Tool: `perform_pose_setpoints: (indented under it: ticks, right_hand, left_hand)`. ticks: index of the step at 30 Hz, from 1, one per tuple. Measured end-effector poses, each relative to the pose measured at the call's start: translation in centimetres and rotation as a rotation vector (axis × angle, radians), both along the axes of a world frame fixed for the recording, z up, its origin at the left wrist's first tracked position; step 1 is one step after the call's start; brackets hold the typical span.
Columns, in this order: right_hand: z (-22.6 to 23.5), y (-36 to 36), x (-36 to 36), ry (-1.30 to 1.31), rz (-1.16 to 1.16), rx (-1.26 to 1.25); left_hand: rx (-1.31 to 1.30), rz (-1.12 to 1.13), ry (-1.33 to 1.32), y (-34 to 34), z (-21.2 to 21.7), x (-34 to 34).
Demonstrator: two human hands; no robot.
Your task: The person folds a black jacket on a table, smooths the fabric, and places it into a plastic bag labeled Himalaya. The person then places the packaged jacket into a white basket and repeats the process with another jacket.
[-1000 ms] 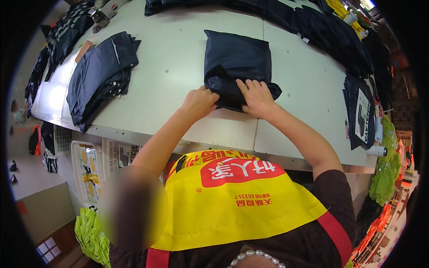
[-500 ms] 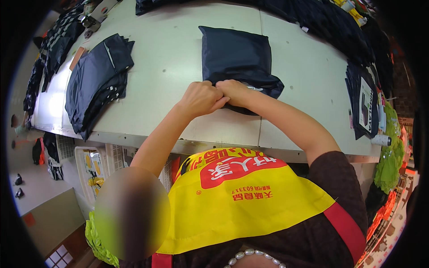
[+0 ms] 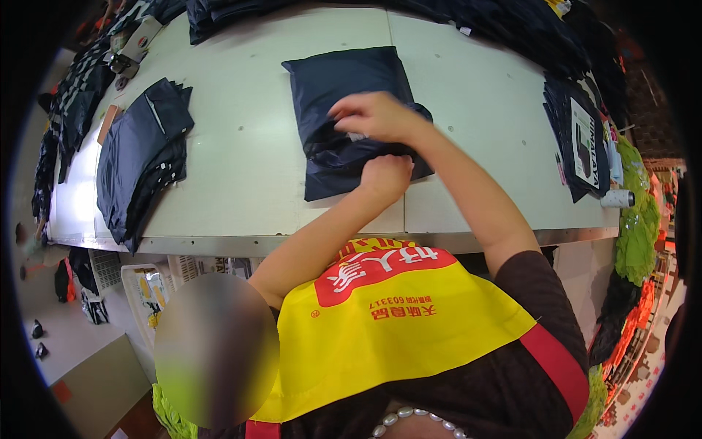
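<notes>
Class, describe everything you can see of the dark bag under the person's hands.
The dark bag is a navy, slightly glossy plastic-looking pouch, roughly rectangular and filled, lying flat on the pale table. Its near end is crumpled. The right hand rests on top; the left hand pinches its near edge in a closed grip.

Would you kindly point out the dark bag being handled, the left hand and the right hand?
dark bag (image 3: 344, 77): head view, smooth upper part.
left hand (image 3: 386, 178): head view, back of fist.
right hand (image 3: 376, 115): head view, back of hand.
</notes>
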State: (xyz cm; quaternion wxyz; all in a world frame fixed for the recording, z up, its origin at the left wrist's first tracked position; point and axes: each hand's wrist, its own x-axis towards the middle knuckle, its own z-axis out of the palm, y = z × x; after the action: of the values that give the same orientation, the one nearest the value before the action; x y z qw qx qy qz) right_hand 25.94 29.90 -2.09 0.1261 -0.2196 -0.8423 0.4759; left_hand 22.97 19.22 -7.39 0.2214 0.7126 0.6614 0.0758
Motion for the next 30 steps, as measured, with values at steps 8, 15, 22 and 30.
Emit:
perform_pose_setpoints:
  ticks: [8, 15, 22, 30]
  right_hand:
    - [2.3, 2.2, 10.8, -0.229, -0.093, -0.430]
    - [-3.9, -1.5, 5.4, -0.513, 0.282, 0.141]
    - [-3.9, -3.2, 6.5, -0.429, 0.200, -0.024]
    - [-3.3, -2.2, 8.5, -0.562, 0.340, -0.058]
  left_hand:
    - [0.204, 0.048, -0.094, -1.7, 0.2, -1.0]
    - [0.492, -0.165, -0.201, -4.6, 0.4, -2.2]
    - [0.372, -0.185, -0.077, -6.2, 2.4, -2.0]
    - [0.311, -0.250, -0.214, -6.4, 1.8, -1.9]
